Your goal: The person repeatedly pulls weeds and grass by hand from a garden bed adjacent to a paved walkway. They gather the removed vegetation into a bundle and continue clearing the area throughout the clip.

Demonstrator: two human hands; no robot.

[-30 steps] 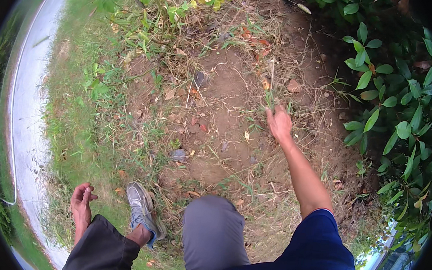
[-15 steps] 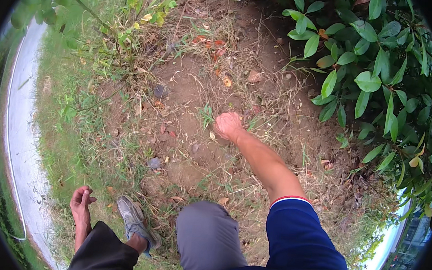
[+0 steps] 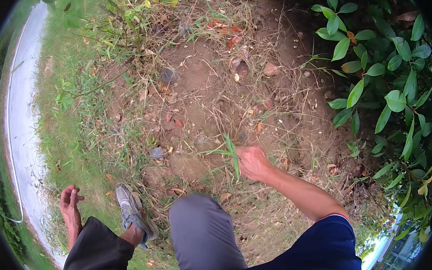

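Note:
My right hand (image 3: 254,163) is closed in a fist around a small grass weed (image 3: 232,154). Its green blades stick out past the knuckles on the left; the gripped base is hidden in the fist. The hand is above brown soil (image 3: 192,113) strewn with dry grass. Beyond my left knee, on the far left, my left hand (image 3: 71,202) hangs with loosely curled fingers and a gap by the thumb. No object shows in it, and grass lies beneath it.
A leafy green shrub (image 3: 397,93) fills the upper right. Thin yellow-green stems (image 3: 134,17) rise at the upper left. A grey stone (image 3: 156,153) lies near my sneaker (image 3: 131,209). A pale paved path (image 3: 23,104) runs along the left.
From a spot by a rooted tuft, my right hand has moved right and nearer to me, now with the weed in it. My left hand has shifted slightly left, its fingers a little looser.

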